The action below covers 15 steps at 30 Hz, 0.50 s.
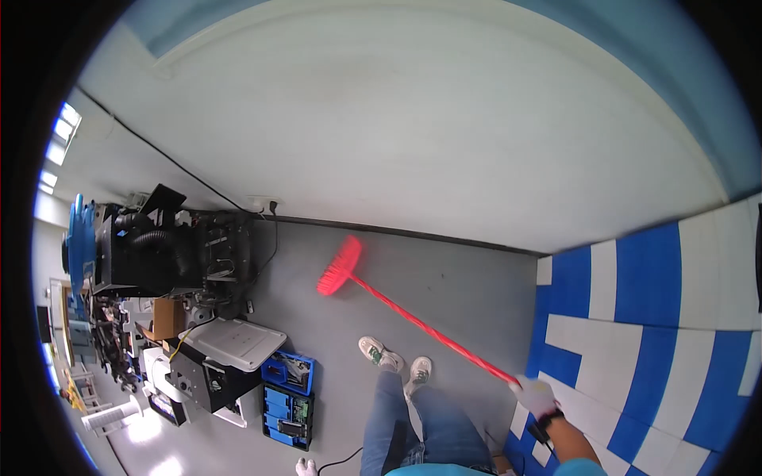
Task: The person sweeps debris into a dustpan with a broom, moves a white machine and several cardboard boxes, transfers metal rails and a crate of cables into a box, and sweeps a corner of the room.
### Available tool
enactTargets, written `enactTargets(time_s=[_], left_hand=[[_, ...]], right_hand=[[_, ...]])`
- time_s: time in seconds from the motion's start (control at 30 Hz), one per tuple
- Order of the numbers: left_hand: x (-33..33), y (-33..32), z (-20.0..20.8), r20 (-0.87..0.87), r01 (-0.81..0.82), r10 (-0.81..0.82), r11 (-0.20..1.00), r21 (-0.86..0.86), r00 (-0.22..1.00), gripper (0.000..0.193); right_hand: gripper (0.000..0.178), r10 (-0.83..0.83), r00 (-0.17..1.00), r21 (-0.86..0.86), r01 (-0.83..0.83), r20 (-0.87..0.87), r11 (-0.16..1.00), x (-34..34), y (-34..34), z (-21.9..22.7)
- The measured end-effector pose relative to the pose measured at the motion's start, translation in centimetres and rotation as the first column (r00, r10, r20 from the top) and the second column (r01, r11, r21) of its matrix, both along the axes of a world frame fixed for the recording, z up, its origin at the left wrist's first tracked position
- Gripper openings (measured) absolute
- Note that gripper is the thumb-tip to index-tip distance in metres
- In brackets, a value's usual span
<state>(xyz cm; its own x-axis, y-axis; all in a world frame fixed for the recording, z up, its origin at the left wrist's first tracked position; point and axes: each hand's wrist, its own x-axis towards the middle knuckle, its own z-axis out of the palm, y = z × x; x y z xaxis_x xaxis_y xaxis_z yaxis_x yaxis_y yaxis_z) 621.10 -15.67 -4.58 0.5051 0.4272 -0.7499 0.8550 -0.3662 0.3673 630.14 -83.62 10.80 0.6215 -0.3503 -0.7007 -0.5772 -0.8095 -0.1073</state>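
- Far to the left of the left hand, a white cylindrical spool (113,416) lies on its side.
- Ahead and farther left than that hand, a small brown cardboard box (167,319) sits among the equipment; its contents cannot be made out.
- Nearer the left hand, ahead and to its left, a pale grey rectangular plastic panel (234,343) lies flat.
- Just ahead of the left hand, slightly to its left, a black open case with blue compartments (275,406) holds a green circuit board (302,409) and a dark block; touching its far end, a bright blue open tray (287,371) holds grey and dark tools, too small to tell apart.
- The white-gloved left hand (305,467) shows only fingertips at the lower edge, so I cannot tell whether it is spread or closed; a thin black cord (341,460) runs just beside it.
- A red plastic broom (429,329) slants from its bristled head, on the grey floor (456,274) ahead and left of the right hand, back to that hand.
- The white-gloved right hand (536,397) is wrapped around the handle's end, forearm reaching forward and leftward, dark band at the wrist.
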Motion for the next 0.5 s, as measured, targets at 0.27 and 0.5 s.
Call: enactTargets(time_s=[0.27,0.5], left_hand=[[4.5,1.7,4.7,0.038,0.250,-0.263,0.948,0.198,0.964,0.050],[15.3,0.0,6.0,-0.044,0.519,-0.517,0.852,0.066,0.855,0.046]], right_hand=[[0.032,-0.175,0.982,-0.075,0.170,-0.071,0.983,-7.4,-3.1,-5.1],[0.028,-0.442,0.896,-0.186,0.428,-0.041,0.884,-20.5,-0.4,-2.5]])
